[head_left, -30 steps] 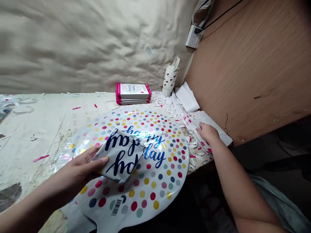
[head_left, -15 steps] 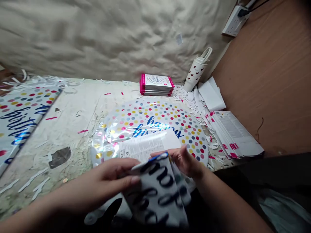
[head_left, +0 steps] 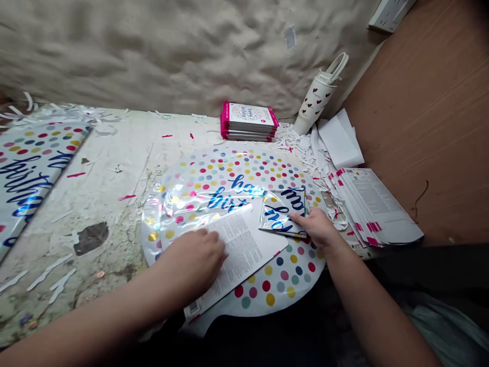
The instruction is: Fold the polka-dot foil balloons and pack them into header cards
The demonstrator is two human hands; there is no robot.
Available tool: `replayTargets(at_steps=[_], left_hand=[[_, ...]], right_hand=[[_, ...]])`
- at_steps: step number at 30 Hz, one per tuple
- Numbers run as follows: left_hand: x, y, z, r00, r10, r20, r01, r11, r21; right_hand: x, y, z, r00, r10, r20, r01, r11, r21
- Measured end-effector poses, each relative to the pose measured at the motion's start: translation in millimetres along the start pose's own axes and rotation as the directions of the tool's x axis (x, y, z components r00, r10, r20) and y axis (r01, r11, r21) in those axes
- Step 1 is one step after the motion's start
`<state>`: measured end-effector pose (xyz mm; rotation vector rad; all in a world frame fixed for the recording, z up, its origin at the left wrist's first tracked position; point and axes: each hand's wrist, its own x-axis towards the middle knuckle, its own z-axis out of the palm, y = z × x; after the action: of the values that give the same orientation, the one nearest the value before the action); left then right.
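Note:
My right hand (head_left: 321, 230) pinches a folded foil balloon (head_left: 280, 213), white with blue lettering, by its right edge, thumb on top. My left hand (head_left: 202, 255) is closed at the left edge of a white printed card (head_left: 246, 242), with its fingertips hidden beneath the curled fingers. Fine text and a barcode mark the card, which lies slanted. Under both lies a flat round foil balloon (head_left: 280, 173) with coloured dots and blue lettering. The folded balloon overlaps the card's upper right part.
A stack of pink-edged packs (head_left: 248, 122) stands at the back, beside a white tumbler with hearts (head_left: 315, 99). Printed cards (head_left: 376, 204) lie fanned at the right by the brown panel. Another dotted foil balloon (head_left: 34, 173) is at the left; paper shreds (head_left: 282, 140) litter the table.
The folded balloon has gone from both hands near my body to my right hand alone, further forward and flatter. My left hand has left it for the card, which now lies more slanted.

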<state>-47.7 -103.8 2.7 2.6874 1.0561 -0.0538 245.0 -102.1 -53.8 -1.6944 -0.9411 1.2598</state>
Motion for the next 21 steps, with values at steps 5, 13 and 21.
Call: replayTargets(at_steps=[5,13,21], left_hand=[[75,7,3.2,0.953,0.295,-0.070,-0.288,0.953,0.090],[78,-4,4.4,0.879,0.434,-0.196,-0.428,0.901,0.076],[70,1,0.1,0.871,0.458,-0.179,-0.454,0.889,0.061]], right_hand=[[-13,-1,-5,0.990,-0.065,-0.124,0.050,0.991,-0.126],[-44,-27,-1,0.988,-0.036,0.148,0.074,0.963,-0.260],[-20,-38,13,0.862,0.159,0.482,-0.218,0.974,0.069]])
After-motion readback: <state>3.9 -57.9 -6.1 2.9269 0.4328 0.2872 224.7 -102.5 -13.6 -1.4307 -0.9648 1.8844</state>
